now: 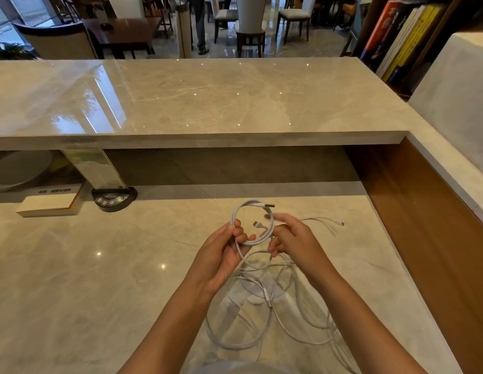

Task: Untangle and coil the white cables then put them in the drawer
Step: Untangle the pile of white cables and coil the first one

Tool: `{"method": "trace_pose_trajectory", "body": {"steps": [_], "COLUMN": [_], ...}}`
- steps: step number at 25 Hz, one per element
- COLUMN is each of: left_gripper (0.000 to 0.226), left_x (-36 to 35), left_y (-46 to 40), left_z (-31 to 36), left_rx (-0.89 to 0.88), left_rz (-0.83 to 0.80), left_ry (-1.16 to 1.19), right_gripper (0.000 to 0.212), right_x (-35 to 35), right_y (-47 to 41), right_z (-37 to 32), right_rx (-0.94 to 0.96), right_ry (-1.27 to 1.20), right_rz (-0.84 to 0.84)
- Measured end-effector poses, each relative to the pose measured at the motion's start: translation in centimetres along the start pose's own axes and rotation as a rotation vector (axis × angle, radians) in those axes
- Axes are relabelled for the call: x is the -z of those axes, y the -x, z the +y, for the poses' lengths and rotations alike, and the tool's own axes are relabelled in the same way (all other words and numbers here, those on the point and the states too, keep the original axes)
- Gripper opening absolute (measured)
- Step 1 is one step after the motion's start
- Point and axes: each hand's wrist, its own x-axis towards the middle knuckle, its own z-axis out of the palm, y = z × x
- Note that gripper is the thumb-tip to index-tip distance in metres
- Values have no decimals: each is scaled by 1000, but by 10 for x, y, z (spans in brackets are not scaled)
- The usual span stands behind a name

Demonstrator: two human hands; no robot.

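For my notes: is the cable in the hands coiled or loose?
Coiled: the cable forms a round loop held by both hands, left and right.

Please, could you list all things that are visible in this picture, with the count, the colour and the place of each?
coiled cable: one, white, held up between both hands
loose cables: several, white, tangled on lower counter
box: one, white, far left on counter
button device: one, black, beside box
upper ledge: one, beige marble, behind
books: several, mixed colours, top right
chairs: several, dark and white, background
left hand: grips coil
right hand: pinches coil
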Motion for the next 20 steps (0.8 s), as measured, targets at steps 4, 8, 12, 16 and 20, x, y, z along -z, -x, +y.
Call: {"method": "trace_pose_trajectory", "body": {"steps": [4, 8, 12, 16, 20], "left_gripper": [22, 22, 24, 21, 21], "left_x": [0, -4, -6, -4, -6], "left_y": [-3, -3, -4, -3, -4], "left_z": [-4, -6, -9, -8, -2], "left_rx": [12, 11, 26, 60, 58], "left_rz": [40, 46, 32, 16, -41], "left_ry": [34, 9, -45, -65, -201], "right_gripper": [43, 32, 14, 11, 17], "right_x": [-14, -14, -5, 26, 47], "right_y": [7, 5, 2, -5, -9], "right_z": [12, 16, 13, -1, -6], "right_rx": [261, 375, 251, 157, -39], "right_ry": [43, 44, -151, -471, -552], "right_rz": [66, 221, 575, 743, 539]}}
